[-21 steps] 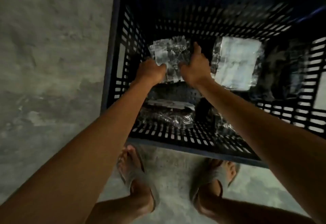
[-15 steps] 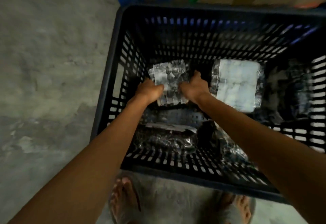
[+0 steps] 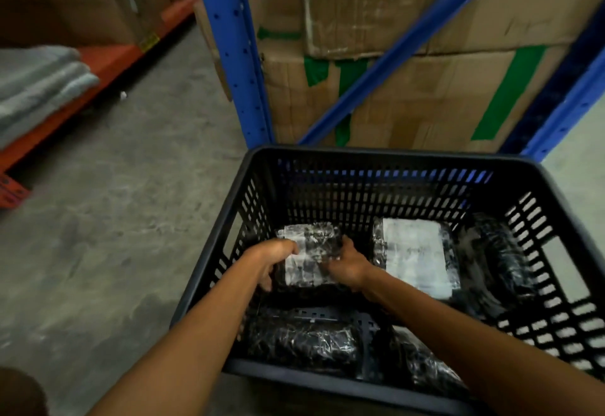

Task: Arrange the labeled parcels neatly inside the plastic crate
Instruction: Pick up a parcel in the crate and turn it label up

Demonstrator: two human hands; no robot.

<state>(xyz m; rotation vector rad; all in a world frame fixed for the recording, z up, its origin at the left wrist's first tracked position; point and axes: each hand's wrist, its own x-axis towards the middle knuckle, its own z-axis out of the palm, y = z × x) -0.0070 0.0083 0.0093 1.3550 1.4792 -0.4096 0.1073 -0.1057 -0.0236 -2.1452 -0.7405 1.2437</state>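
Note:
A black slotted plastic crate (image 3: 248,183) stands on the floor before me. Both hands reach into it and grip one black-wrapped parcel with a white label (image 3: 309,257) at the crate's far left. My left hand (image 3: 273,260) holds its left edge, my right hand (image 3: 345,263) its right edge. A second parcel with a large white label (image 3: 414,260) lies flat just to the right. A dark parcel (image 3: 497,262) leans at the right wall. Two more black-wrapped parcels lie near me, one on the left (image 3: 302,343) and one on the right (image 3: 425,370) partly under my forearm.
Blue rack uprights (image 3: 235,55) and stacked cardboard boxes (image 3: 409,39) with green tape rise right behind the crate. An orange shelf beam (image 3: 108,65) with folded grey cloth (image 3: 36,88) runs along the left. Bare concrete floor (image 3: 114,235) lies to the left of the crate.
The head camera has tilted up, so the crate sits lower in view and the racking and boxes show. Both hands stay on the same labelled parcel at the crate's far left.

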